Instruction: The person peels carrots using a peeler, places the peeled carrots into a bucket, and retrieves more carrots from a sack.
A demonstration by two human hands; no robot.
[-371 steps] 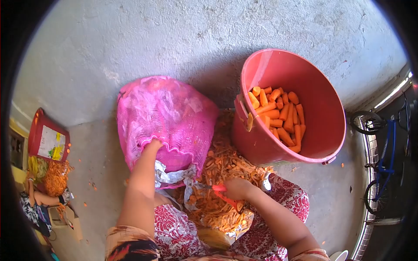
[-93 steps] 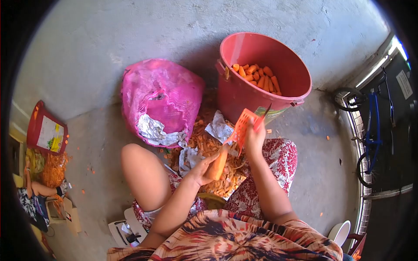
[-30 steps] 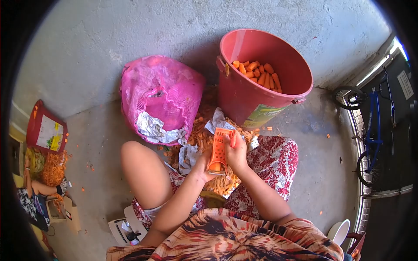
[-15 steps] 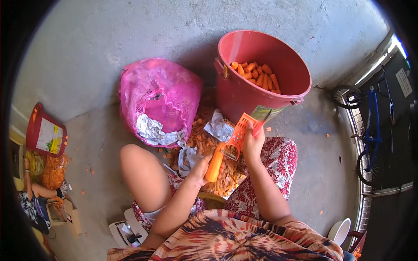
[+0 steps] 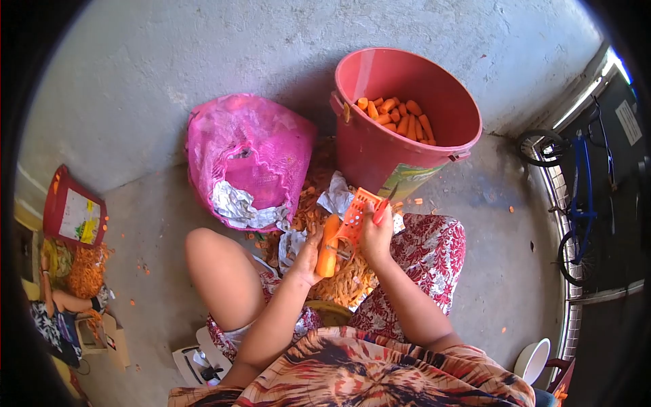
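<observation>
My left hand (image 5: 308, 260) is wrapped round an orange carrot (image 5: 327, 249), held upright over a heap of peelings (image 5: 346, 279). In my right hand (image 5: 376, 234) are an orange perforated peeler (image 5: 354, 216), its lower end beside the carrot, and a red-handled knife (image 5: 382, 209) pointing up. Crumpled paper (image 5: 338, 197) lies on the peelings. Beyond them, to the right, a large red bucket (image 5: 407, 159) holds several peeled carrots (image 5: 405, 123). A pink mesh sack (image 5: 261, 146) with paper at its mouth stands to the left.
At the far left, another person's legs (image 5: 71, 302) show beside a smaller red bucket (image 5: 74, 207), more peelings (image 5: 87, 271) and a cardboard box (image 5: 115, 339). A blue bicycle (image 5: 578, 197) stands at the right. A white bowl (image 5: 532, 361) is at the lower right.
The peeler has moved down and left from above the carrot to its side. The carrot now stands more upright in my left hand. Earlier, my left hand was inside the pink sack.
</observation>
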